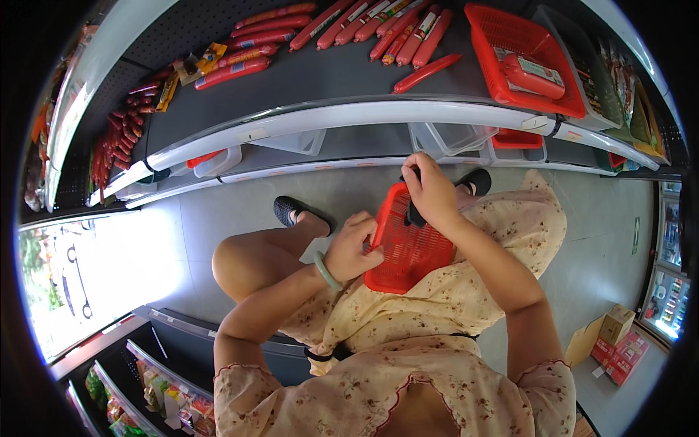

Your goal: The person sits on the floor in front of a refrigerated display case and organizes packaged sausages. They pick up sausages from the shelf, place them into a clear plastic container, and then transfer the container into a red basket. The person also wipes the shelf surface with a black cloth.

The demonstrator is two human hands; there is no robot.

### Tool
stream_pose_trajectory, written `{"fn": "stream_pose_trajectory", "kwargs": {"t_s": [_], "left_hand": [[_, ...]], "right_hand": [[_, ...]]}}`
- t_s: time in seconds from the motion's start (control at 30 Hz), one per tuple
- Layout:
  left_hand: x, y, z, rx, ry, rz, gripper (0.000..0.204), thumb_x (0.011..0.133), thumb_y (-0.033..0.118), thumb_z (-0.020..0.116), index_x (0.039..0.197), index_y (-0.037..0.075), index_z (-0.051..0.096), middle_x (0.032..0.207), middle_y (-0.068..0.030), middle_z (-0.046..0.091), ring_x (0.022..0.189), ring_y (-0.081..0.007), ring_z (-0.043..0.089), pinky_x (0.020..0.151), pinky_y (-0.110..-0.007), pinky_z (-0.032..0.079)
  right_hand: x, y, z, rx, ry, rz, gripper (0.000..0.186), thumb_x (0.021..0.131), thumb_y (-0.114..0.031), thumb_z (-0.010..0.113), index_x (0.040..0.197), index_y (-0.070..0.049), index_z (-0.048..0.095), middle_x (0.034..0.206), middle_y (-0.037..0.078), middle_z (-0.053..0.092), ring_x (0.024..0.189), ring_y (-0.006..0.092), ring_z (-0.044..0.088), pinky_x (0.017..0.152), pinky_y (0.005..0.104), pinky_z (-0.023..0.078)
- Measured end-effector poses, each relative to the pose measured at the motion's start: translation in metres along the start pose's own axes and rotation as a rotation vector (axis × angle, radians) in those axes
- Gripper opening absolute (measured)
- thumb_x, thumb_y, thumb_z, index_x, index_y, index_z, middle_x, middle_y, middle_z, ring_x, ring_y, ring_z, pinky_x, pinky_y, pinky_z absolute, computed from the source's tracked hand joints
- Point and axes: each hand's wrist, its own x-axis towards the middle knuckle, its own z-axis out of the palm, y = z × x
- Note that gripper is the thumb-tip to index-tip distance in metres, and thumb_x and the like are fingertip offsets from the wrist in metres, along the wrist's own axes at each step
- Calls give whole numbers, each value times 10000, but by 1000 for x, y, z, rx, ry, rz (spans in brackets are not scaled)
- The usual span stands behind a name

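A red plastic basket with slotted walls sits tilted over my lap, between my knees. My left hand is closed on its left rim, fingers curled over the edge. At the basket's far right side, my right hand pinches a dark, narrow, cloth-like thing that hangs down against the basket. Fingers hide most of that dark thing, so its kind cannot be made out. Inside the basket I see no goods.
Before me, a dark shelf carries several red sausages and another red basket with a packaged sausage. Clear bins stand on the lower shelf. Cardboard boxes lie at right; a packet rack stands behind left.
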Motion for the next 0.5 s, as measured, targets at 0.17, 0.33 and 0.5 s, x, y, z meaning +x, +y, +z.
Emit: {"fn": "stream_pose_trajectory", "kwargs": {"t_s": [0.17, 0.33, 0.5], "left_hand": [[-3, -5, -10, -82, 151, -58, 177, 712, 54, 651, 764, 31, 483, 816, -113, 470, 770, -298, 474, 700, -367, 404], [-3, 5, -30, 188, 115, 39, 197, 725, 113, 702, 778, 65, 518, 925, -114, 539, 886, -304, 542, 745, -366, 447], [0, 6, -32, 433, 355, -113, 649, 746, 394, 797, 1178, 35, 472, 1234, -174, 517, 1090, -331, 559, 857, -463, 469]], "right_hand": [[4, -10, -30, -264, -239, -237, 358, 864, -346, 705, 1097, -96, 599, 934, 95, 630, 882, 328, 640, 758, 413, 521], [6, 24, -49, -522, -358, -115, 260, 803, -333, 745, 938, -124, 667, 833, 61, 640, 836, 282, 653, 667, 397, 523], [2, 25, -47, -657, -224, -250, 188, 758, -240, 706, 898, -125, 655, 860, 47, 623, 819, 268, 635, 630, 386, 529]]}}
